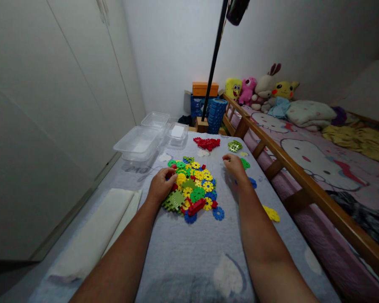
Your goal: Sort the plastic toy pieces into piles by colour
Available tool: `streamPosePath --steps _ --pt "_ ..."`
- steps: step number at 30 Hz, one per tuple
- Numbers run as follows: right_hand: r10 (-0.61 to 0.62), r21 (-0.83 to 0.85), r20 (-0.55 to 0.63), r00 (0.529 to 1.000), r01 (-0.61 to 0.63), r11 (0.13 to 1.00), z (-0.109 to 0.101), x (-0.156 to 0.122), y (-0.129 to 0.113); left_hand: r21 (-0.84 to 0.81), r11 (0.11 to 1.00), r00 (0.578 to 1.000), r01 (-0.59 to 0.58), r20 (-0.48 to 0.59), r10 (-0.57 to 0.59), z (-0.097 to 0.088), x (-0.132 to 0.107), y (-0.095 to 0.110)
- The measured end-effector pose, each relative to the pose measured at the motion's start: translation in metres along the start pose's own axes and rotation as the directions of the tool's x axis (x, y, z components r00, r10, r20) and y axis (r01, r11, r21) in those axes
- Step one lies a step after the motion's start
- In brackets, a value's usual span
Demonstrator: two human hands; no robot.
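Reference dial: the mixed pile of plastic pieces (pixel 197 194), twelve o'clock pointing away from the wearer. The left hand (pixel 160 185) contacts the pile at nine o'clock, fingers curled; whether a piece is grasped cannot be determined. The right hand (pixel 234 166) is at two o'clock, apart from the pile, fingertips together; its grip contents cannot be determined. Green pieces (pixel 246 163) lie at its three o'clock. Clear containers: large tub (pixel 133 142), ten o'clock; rear tub (pixel 156 118), eleven; small box (pixel 185 134), between eleven and twelve, showing a white rectangle (pixel 177 131).
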State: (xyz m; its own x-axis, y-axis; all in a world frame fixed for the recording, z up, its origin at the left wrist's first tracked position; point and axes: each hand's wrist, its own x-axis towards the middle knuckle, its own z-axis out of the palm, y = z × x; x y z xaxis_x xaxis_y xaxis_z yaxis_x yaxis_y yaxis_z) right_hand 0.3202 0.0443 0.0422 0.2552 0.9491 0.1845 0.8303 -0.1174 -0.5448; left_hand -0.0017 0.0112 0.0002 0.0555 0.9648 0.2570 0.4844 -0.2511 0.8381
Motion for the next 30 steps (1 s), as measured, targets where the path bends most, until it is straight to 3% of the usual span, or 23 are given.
streamPosePath --steps 4,10,16,22,25,30 --pt "-0.191 0.135 0.165 0.968 0.169 0.976 0.02 -0.008 -0.037 0.004 1.0 1.0 -0.001 -0.002 0.001 0.0 0.0 0.001" --pt "-0.323 -0.014 0.264 0.909 0.338 0.941 0.056 -0.007 -0.081 0.009 1.0 1.0 0.002 -0.004 -0.002 0.0 0.0 0.002" --pt "-0.207 -0.222 0.29 0.934 0.276 0.935 0.072 0.009 -0.108 0.015 1.0 1.0 -0.002 -0.004 0.002 0.0 0.0 0.001" --pt "-0.083 -0.301 0.339 0.937 0.191 0.934 0.083 0.016 -0.124 0.012 1.0 1.0 0.009 0.002 -0.009 0.001 0.001 -0.001" --pt "-0.111 -0.178 0.317 0.942 0.174 0.969 0.085 0.02 -0.124 0.01 1.0 1.0 0.017 0.009 -0.017 0.001 0.001 -0.001" --pt "-0.163 0.277 0.206 0.965 0.102 0.956 0.083 0.034 -0.11 -0.006 1.0 1.0 0.019 0.008 -0.019 0.002 0.001 -0.002"
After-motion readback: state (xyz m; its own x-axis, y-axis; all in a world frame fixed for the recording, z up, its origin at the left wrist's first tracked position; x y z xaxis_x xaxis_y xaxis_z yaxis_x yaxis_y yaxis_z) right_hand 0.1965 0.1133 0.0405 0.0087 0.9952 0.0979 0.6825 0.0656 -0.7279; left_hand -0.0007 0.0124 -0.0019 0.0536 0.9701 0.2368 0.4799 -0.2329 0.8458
